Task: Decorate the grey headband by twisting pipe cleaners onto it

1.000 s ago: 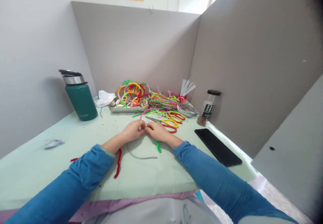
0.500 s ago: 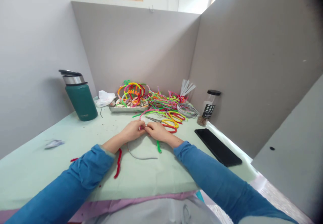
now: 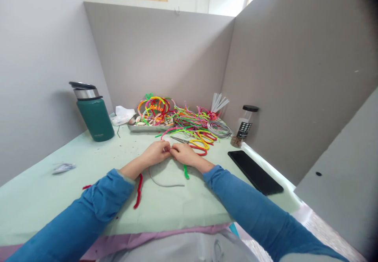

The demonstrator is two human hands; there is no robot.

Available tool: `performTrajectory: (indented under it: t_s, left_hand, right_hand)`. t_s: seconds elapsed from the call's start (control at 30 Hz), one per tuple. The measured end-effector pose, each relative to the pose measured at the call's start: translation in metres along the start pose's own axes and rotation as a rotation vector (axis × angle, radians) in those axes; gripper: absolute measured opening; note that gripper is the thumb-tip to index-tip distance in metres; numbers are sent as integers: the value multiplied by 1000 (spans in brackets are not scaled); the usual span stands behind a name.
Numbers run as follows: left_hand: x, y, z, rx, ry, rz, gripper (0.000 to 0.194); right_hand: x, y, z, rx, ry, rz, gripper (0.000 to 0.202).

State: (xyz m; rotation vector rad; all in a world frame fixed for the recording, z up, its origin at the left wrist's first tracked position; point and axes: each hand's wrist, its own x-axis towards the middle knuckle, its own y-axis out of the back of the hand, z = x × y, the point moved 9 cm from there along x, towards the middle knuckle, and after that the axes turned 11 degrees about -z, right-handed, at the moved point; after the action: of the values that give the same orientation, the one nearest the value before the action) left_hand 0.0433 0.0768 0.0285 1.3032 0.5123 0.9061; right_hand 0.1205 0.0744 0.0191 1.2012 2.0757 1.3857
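Note:
My left hand (image 3: 157, 152) and my right hand (image 3: 183, 153) meet fingertip to fingertip over the middle of the table, both closed in a pinch. A pink pipe cleaner (image 3: 163, 135) rises from behind my left fingers and bends off to the right. What sits between the right fingertips is too small to make out. From under my left hand a grey wire (image 3: 165, 185) curves across the cloth. Beneath my right wrist lies a green pipe cleaner piece (image 3: 186, 172), and a red one (image 3: 138, 193) is by my left forearm. Scissors (image 3: 191, 142) lie just beyond my right hand.
At the back, a metal tray (image 3: 150, 128) holds colourful bent shapes beside a pile of pipe cleaners (image 3: 191, 116) and coiled grey wire (image 3: 220, 129). A green bottle (image 3: 95, 118) stands left; a jar (image 3: 244, 128) and black phone (image 3: 255, 172) are right. Grey partitions enclose the table.
The pink pipe cleaner's end by my left hand has shifted slightly left. Both hands stay nearly in place, with only a tiny movement at the fingertips.

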Motion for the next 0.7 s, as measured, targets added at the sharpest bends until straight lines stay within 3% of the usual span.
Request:
performTrajectory:
  t_s: [0.7]
  left_hand:
    - [0,-1,0,-10,-2,-11,12]
  right_hand:
    - [1,-1,1,-1,14,3,22]
